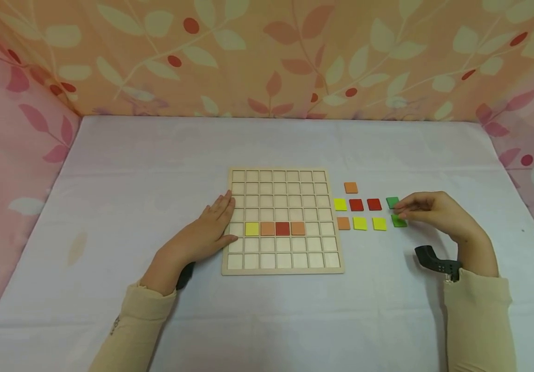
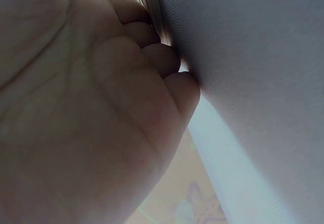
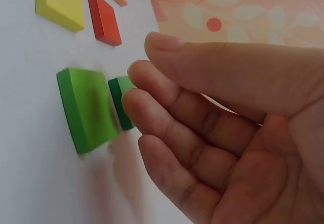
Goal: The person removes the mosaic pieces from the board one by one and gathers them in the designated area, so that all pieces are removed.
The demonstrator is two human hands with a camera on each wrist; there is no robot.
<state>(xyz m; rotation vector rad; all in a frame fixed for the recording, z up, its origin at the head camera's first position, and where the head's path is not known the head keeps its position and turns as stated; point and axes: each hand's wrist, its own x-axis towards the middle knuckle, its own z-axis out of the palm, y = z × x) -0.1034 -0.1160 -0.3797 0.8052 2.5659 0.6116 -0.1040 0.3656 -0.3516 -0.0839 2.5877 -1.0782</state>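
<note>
1. While starting at the right end of the loose tiles, find far green tile [image 1: 391, 201] and near green tile [image 1: 399, 223] lying on white cloth [image 1: 267, 320], one behind the other.
2. Read right hand [image 1: 441, 212] as poised at both greens: fingers loosely bent, thumb close to fingertips, narrow spread. Can't tell whether touching; fingertips hide part of far green tile in right-wrist view.
3. Going left from far green tile, see two red tiles [image 1: 374, 204], then yellow tile [image 1: 340, 204] right by the board. Going left from near green tile, see two yellow tiles [image 1: 379, 223], then orange tile [image 1: 343, 223]. Spot lone orange tile [image 1: 350, 187] behind left red.
4. Next, find wooden board [image 1: 283, 271], gridded, left of loose tiles. In third row from near edge, read yellow piece [image 1: 252, 229], orange piece [image 1: 267, 229], red piece [image 1: 282, 229], second orange piece [image 1: 297, 229], side by side.
5. See left hand [image 1: 204, 235] touching board's left edge, fingers straight, thumb spread wide.
6. Farther out, see beige sleeves [image 1: 129, 325], black wrist device [image 1: 434, 262], floral fabric [image 1: 230, 31] behind.
</note>
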